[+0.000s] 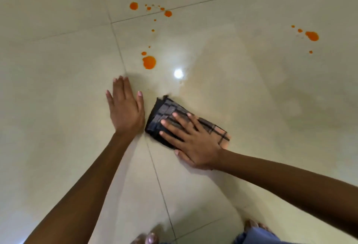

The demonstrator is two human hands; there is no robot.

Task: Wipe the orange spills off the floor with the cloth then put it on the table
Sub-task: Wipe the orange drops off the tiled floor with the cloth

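A folded dark checked cloth (166, 114) lies flat on the pale tiled floor (58, 88). My right hand (191, 141) presses down on it with fingers spread. Just left of the cloth, my left hand (126, 108) rests flat on the bare tile, fingers apart, holding nothing. The nearest orange spill (149, 62) sits a little beyond my left hand. More orange drops (133, 6) are scattered farther away, and another orange blot (312, 36) lies at the far right. A faint wet smear (242, 73) spreads over the tile beyond the cloth.
Dark grout lines (155, 170) cross the floor. My bare toes (149, 239) and a blue trouser hem (255, 236) show at the bottom edge. A ceiling light reflects as a bright spot (178, 73). No table is in view.
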